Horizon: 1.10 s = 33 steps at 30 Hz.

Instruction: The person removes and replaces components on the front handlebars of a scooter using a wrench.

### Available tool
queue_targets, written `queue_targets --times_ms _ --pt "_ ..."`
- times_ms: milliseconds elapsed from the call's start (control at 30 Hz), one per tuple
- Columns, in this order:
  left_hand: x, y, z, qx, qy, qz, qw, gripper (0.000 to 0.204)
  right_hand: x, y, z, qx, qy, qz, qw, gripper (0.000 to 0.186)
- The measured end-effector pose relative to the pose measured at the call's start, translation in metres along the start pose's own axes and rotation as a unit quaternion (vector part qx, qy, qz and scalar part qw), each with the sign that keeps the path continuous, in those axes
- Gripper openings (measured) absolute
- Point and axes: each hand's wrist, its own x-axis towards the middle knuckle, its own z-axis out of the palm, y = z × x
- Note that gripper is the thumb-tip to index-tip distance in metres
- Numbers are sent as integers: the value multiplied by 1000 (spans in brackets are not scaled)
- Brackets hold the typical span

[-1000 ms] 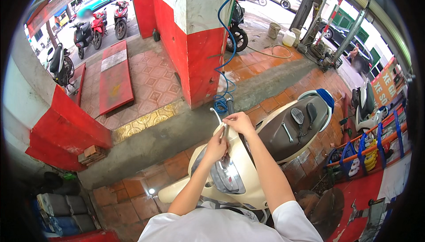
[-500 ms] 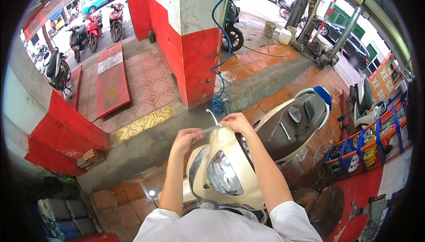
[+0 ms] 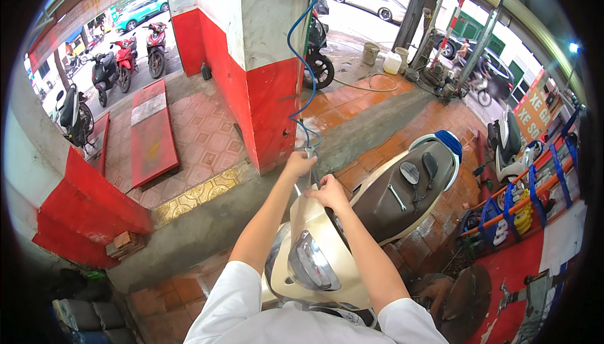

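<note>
A cream scooter with a headlight stands below my hands. My left hand is raised over its handlebar, pinching a thin translucent strip. My right hand is closed at the lower part of that strip, against the top of the front cowl; its fingertips are partly hidden. On the brown seat lie two mirrors and a wrench.
A red-and-white pillar with a blue coiled hose rises ahead. A red ramp lies left. Parked motorbikes line the street. An orange rack with blue straps stands right, a concrete step left of the scooter.
My left hand has swung from left of the cowl up and right to above the handlebar. My right hand has shifted slightly down. The view has tilted slightly, showing more of the pillar's top.
</note>
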Motion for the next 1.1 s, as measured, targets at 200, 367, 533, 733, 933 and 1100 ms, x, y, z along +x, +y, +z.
queue_targets --times_ms 200,367,533,733,933,1100 --pt "-14 20 38 129 11 55 990 50 -20 5 -16 -87 63 8 994 89" --pt "-3 4 41 141 28 37 989 52 -14 4 -10 -61 50 -20 997 87" --pt "-12 18 52 60 -48 4 997 34 -8 26 -14 -54 55 -7 997 80" --pt "-23 17 50 -362 14 -104 926 20 -15 13 -13 -34 58 -56 996 62" --pt "-11 30 13 -408 -102 -106 901 19 -16 -6 -11 48 -9 -132 990 45" --pt "-49 46 5 -518 93 -10 850 17 -4 6 -12 237 -44 -77 968 25"
